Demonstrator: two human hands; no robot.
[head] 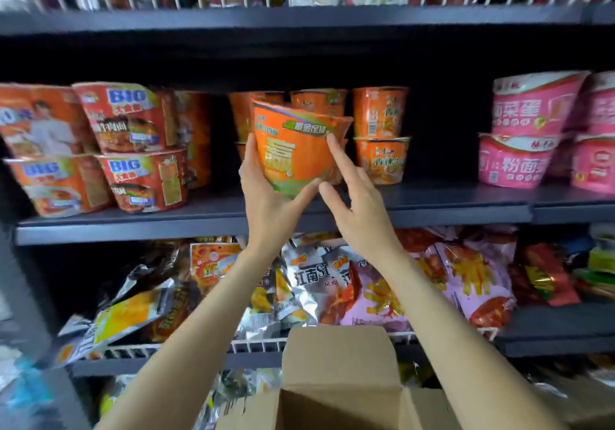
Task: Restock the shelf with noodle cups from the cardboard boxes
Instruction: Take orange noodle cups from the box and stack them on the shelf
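- The orange noodle cup (294,150) is in the air just in front of the middle shelf (266,220), tilted, rim up and leaning left, its base toward the shelf edge.
- The left hand (269,193) grips it from the left and beneath, thumb under the base, fingers up its left side.
- The right hand (352,196) is spread, fingers straight, one fingertip touching the cup's right side; it holds nothing.
- Behind the cup stand stacked orange cups (381,137); the bare shelf in front of them looks like the likely spot, so the cup must go forward and upright.
- An open cardboard box (336,376) sits below, near the arms.
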